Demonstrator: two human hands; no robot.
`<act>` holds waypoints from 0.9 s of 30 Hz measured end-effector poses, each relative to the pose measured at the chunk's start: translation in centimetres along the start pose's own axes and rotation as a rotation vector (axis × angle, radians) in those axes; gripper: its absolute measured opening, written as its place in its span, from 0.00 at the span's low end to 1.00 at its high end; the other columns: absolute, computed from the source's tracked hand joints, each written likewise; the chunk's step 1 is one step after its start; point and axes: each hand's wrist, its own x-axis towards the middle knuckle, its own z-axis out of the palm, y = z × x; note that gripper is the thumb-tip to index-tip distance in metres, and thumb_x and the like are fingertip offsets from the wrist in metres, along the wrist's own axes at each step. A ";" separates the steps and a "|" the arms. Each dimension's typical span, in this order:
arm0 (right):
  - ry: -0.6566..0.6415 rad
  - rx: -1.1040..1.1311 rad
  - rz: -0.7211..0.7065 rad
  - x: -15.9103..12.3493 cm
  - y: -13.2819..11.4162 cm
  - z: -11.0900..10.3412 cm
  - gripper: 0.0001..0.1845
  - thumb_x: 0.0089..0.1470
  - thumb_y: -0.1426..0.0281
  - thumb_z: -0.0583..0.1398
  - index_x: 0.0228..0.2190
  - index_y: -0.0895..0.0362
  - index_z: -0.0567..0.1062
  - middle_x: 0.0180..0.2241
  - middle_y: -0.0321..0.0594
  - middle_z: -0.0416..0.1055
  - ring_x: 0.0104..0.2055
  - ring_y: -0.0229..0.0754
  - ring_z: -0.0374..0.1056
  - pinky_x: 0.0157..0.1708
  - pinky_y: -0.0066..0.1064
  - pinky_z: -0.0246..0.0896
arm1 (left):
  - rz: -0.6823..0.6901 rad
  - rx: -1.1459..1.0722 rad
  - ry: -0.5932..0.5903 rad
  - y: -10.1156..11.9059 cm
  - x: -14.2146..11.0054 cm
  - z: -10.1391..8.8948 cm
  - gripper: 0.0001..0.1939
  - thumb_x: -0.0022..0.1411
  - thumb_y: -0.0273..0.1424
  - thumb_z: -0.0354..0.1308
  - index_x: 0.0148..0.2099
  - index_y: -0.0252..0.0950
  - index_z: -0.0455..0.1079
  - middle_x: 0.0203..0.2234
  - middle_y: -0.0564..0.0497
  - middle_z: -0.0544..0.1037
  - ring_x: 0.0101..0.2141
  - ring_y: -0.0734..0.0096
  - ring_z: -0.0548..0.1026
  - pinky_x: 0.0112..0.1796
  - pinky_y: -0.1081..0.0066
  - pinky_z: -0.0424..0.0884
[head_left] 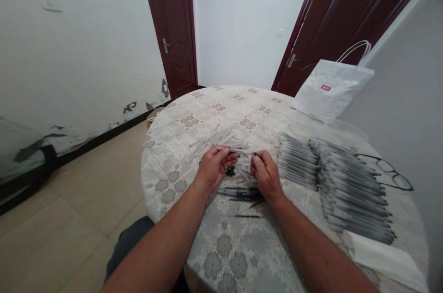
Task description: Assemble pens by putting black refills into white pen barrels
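My left hand (pixel 212 168) is closed around a thin, whitish pen barrel (pixel 238 150), which lies roughly level and points to the right. At the barrel's right end, my right hand (pixel 267 175) pinches a small black piece (pixel 255 154); whether it sits in the barrel cannot be made out. Behind my left hand lies a loose heap of whitish pen barrels (pixel 216 138). Small black parts (pixel 230 171) form a pile between my hands. Nearer to me are several thin black pen refills (pixel 244 193), with one lone refill (pixel 247 216) closer still.
On the right, pens lie stacked in a small row (pixel 297 161) and a larger pile (pixel 353 187). Eyeglasses (pixel 392 174) rest beside them. A white paper bag (pixel 334 90) stands at the back right, and a white folded item (pixel 384 258) lies at the front right of the round, cloth-covered table (pixel 207 101).
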 end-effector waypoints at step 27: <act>-0.220 -0.087 0.119 1.8 -1.9 -1.6 0.18 0.59 0.54 0.60 0.39 0.56 0.77 0.22 0.34 0.71 0.19 0.36 0.64 0.20 0.26 0.57 | -0.014 0.745 -0.253 4.5 0.3 -2.2 0.06 0.57 0.30 0.66 0.38 0.35 0.78 0.22 0.50 0.78 0.19 0.74 0.71 0.22 0.75 0.64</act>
